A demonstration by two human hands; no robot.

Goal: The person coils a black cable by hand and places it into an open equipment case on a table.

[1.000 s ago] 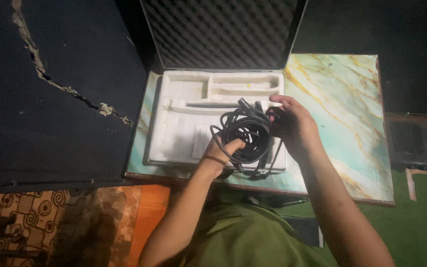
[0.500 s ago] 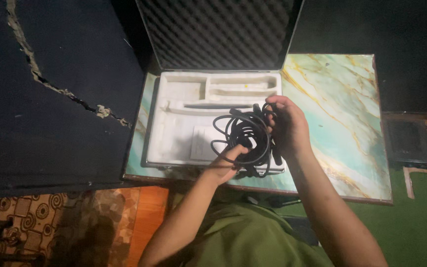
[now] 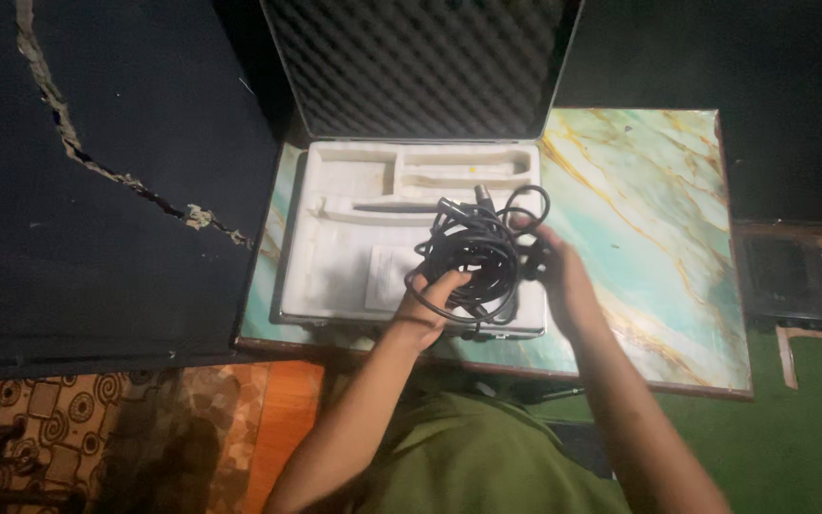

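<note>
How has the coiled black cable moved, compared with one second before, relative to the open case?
Cannot tell of any real shift: the coiled black cable sits over the right part of the white foam insert in both hands, as before.

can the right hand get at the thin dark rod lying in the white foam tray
Probably yes: the thin dark rod lies uncovered in the white foam tray, but the right hand and left hand both hold the coiled black cable.

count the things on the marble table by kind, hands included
open hard case with white foam insert: 1
coiled black cable bundle: 1
slim dark rod in the insert: 1
white paper sheet in the insert: 1
hands, left hand and right hand, each with a grip on the cable: 2
total: 6
</note>
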